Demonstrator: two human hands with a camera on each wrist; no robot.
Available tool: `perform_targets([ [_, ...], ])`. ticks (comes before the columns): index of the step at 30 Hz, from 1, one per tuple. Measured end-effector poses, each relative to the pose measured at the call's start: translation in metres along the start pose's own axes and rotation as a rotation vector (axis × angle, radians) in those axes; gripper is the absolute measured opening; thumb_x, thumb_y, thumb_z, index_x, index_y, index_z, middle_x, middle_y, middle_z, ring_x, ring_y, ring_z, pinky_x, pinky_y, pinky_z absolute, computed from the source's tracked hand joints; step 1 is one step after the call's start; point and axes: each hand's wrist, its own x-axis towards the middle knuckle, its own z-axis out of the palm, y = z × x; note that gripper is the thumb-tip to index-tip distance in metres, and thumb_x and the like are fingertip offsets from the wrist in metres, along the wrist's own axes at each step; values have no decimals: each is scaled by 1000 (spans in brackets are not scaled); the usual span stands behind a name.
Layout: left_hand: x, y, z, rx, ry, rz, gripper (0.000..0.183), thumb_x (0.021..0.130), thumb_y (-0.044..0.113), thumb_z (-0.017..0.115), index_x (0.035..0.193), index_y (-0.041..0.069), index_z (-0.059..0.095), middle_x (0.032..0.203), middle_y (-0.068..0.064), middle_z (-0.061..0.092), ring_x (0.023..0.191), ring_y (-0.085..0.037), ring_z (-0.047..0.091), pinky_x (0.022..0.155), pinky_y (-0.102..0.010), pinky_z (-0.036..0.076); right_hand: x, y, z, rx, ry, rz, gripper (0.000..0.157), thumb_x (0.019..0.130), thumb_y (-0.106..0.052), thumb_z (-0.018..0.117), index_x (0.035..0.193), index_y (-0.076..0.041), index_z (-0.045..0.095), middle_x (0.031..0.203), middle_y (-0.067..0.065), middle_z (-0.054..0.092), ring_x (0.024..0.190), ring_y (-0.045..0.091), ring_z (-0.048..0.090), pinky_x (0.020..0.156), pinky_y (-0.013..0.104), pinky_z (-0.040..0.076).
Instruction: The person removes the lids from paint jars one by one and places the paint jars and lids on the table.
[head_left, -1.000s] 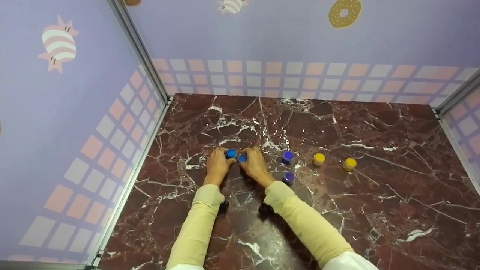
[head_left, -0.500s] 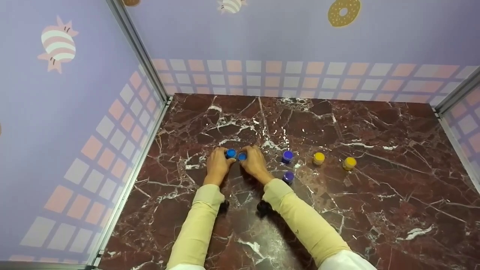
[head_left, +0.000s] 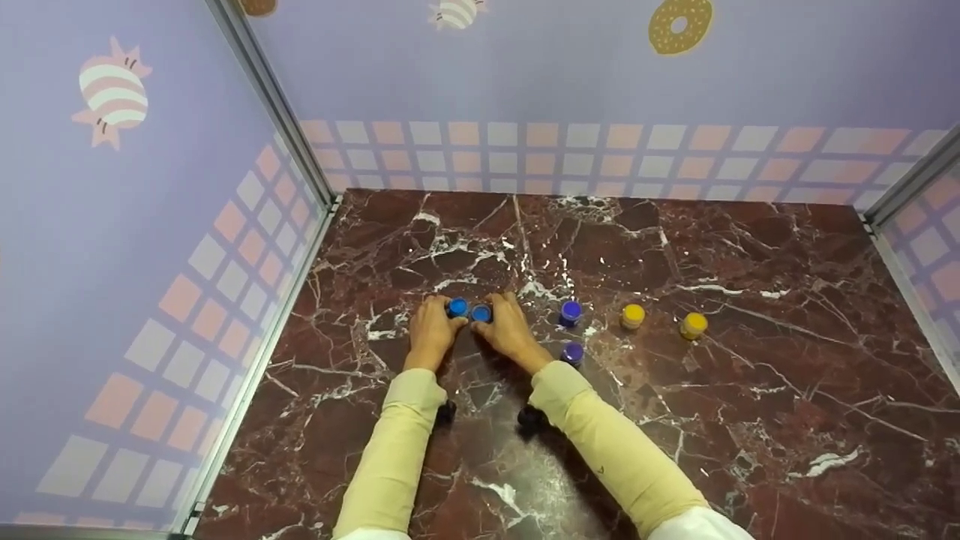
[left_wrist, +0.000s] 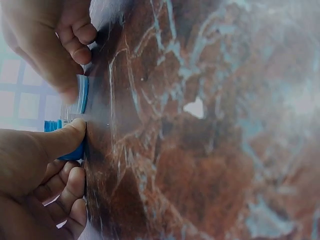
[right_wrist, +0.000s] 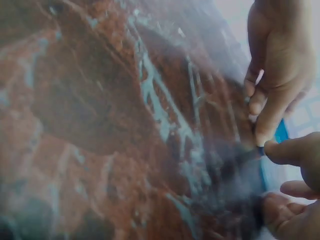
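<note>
My left hand [head_left: 431, 330] holds a small blue-capped paint jar [head_left: 457, 306] upright on the marble table [head_left: 480, 457]. In the left wrist view its thumb presses against the jar's side. My right hand [head_left: 511, 330] grips a second small jar [head_left: 481, 313], which shows a blue disc with a dark rim from above. From the left wrist view this second jar [left_wrist: 81, 95] looks clear, with blue near the table. Both jars stand side by side, almost touching. In the right wrist view fingers hide most of them.
Two purple-capped jars [head_left: 571, 312] stand right of my right hand, one nearer to me. Beyond them are two yellow-capped jars [head_left: 633, 316], spaced apart. Patterned lilac panels [head_left: 480, 82] enclose the table at the back and sides.
My right hand has shifted its jar slightly forward, more level with the left one. The left hand keeps its place and hold. The view has moved a little.
</note>
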Motion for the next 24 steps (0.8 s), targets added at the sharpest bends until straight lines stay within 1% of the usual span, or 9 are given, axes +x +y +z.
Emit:
perform_targets([
  [3,-1,1,0,-11,-1,-9,40,87,22,84,117,-1,71,117,-19,69,111,-40,65,98,-52,49,-7,-4,-13,2,5,-66,45,90,-8,77,128,10,61,115,24,55,104,39,60,97,48,50],
  [6,-1,1,-1,-11,-14,-18,39,88,22,83,117,-1,71,119,-19,68,113,-40,64,102,-52,46,-14,-8,-31,4,9,-119,41,91,-7,76,127,8,63,114,22,56,104,37,60,97,48,50],
  [9,-1,1,-2,-4,-24,-21,40,89,23,82,119,-1,70,120,-20,68,116,-40,63,104,-53,43,-22,-9,-51,7,14,-145,39,91,-7,76,127,5,65,116,20,57,107,35,59,98,48,49],
  [12,0,0,-3,1,-27,-24,41,89,23,82,120,-1,70,121,-20,68,117,-40,62,106,-55,41,-29,-7,-73,-4,36,-166,38,91,-8,76,126,3,66,116,20,58,104,33,57,96,47,49],
  [17,1,-1,-4,1,-32,-27,45,89,24,82,124,-2,68,122,-21,66,117,-41,61,106,-56,41,-41,3,-105,-24,91,-189,37,91,-8,76,126,3,66,115,21,59,100,33,56,93,48,49],
  [21,0,-2,-2,-3,-36,-24,46,89,25,82,124,-2,68,120,-21,66,115,-42,62,104,-56,42,-52,14,-123,-48,124,-197,37,92,-10,76,125,4,67,116,20,60,106,35,57,98,50,47],
  [24,0,-1,1,-5,-40,-14,46,89,25,82,124,-2,68,119,-22,66,114,-43,62,103,-56,43,-61,24,-132,-73,140,-213,36,92,-10,76,124,5,67,117,20,62,111,36,57,101,50,45],
])
